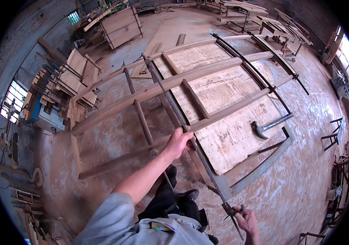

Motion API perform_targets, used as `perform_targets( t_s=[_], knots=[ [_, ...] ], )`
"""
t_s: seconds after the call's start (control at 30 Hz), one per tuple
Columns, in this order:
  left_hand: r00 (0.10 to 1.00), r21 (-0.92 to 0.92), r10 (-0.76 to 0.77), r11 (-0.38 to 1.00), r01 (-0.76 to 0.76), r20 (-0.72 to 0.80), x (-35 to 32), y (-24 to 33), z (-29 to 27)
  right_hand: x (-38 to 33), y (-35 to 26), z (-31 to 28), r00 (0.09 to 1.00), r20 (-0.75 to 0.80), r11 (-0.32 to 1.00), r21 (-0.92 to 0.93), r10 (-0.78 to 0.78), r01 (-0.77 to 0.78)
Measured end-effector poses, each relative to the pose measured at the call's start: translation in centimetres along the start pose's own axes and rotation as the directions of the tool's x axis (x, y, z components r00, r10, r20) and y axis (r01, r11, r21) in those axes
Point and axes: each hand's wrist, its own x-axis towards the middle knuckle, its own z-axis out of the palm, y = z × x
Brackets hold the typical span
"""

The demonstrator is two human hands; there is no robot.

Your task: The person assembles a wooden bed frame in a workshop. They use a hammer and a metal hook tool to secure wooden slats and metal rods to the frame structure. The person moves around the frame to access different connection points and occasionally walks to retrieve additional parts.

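Note:
A large wooden frame [141, 96] of long rails and short crosspieces lies raised in front of me. A long bar clamp [208, 160] runs across it from the far rail to a point near my body. My left hand [178, 143] is closed round the clamp's bar beside the near rail. At the clamp's near end, my right hand [246, 220] has its fingers closed on the screw handle [242, 208]. On the pale board [235, 141] at the frame's right part rests a hammer [270, 125]. Another bar clamp [250, 67] spans the frame farther right.
Wooden panels and clamps [74, 79] are stacked at the left near a grey machine [51, 118]. A wooden crate [121, 28] stands at the back. Racks of timber [244, 16] fill the far right. A trestle [334, 132] stands on the right floor.

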Motion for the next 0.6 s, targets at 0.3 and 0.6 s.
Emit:
perform_targets(
  t_s=[0.3,0.6],
  knots=[
    [0.995,0.067,0.070,0.996,-0.066,-0.069,16.3,5.7,-5.0,14.4,-7.0,4.9,0.999,0.039,0.992,0.123,-0.007,0.002],
    [0.995,0.165,0.026,0.986,-0.009,-0.098,31.3,10.8,-11.2,30.6,-13.7,8.2,0.997,0.076,0.910,0.413,0.002,-0.034]
  ],
)
